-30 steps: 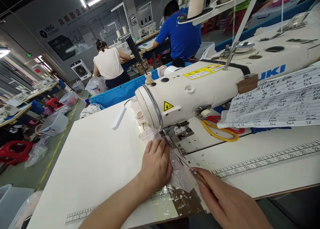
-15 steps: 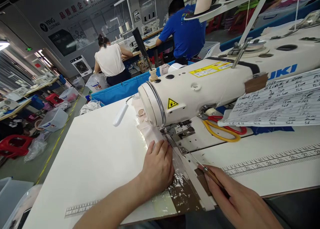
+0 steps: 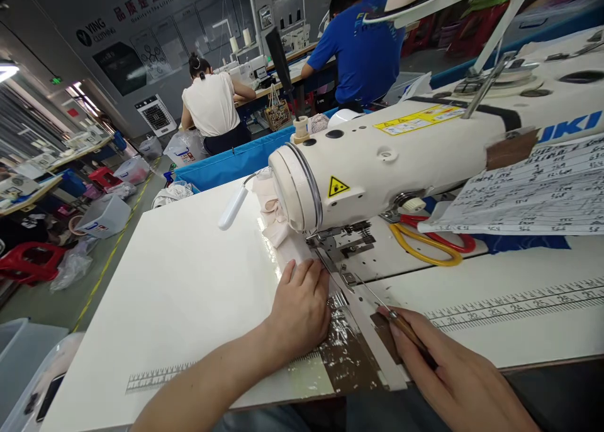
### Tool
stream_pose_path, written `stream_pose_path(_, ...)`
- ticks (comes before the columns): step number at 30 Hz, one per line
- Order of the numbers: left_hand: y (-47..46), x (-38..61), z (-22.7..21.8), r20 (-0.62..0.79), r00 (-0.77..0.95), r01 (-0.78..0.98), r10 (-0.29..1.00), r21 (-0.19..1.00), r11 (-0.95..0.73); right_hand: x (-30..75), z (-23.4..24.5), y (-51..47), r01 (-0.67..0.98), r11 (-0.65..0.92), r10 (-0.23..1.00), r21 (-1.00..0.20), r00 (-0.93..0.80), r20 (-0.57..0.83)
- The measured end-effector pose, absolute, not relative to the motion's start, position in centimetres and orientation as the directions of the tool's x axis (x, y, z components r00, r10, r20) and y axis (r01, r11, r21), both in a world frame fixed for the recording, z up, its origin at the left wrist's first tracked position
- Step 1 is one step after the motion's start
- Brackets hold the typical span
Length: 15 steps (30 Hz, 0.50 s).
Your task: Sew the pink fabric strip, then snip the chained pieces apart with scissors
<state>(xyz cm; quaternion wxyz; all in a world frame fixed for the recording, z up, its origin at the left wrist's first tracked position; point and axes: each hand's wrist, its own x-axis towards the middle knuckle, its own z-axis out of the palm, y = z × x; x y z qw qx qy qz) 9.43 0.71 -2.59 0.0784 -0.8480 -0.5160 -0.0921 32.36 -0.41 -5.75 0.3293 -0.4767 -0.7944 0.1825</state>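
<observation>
My left hand [image 3: 299, 306] lies with bent, close-set fingers on pale pink fabric [image 3: 287, 246], just in front of the needle area of a white sewing machine [image 3: 349, 174]. The thumb is hidden. In my right hand [image 3: 453, 363] is an awl [image 3: 409, 332], gripped by its wooden handle. Its thin metal shaft slants up and left toward a small metal guide [image 3: 349, 279] on the machine bed. A pale fabric strip [image 3: 375, 347] runs from the table's front edge up toward that guide, between my two hands.
Scissors with red and yellow handles [image 3: 425, 246] lie behind the strip, under the machine arm. Handwritten paper [image 3: 528, 193] hangs at the right. A white lamp [image 3: 233, 209] rests on the white table [image 3: 202, 281]. Two people sit at other machines beyond the blue cloth trough [image 3: 226, 161].
The view has shifted a little, so the machine appears farther right. Both hands keep nearly the same places and holds; the awl still points at the guide.
</observation>
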Motion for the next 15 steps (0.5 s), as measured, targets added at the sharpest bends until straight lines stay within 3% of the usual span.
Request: stream_pose_path(15,0.94,9.34,-2.46,0.268,0.467,0.880,0.843,-0.048,-0.472,32.80,-6.24,-0.53,0.593,0.317,0.944,-0.740,-0.272,0.187)
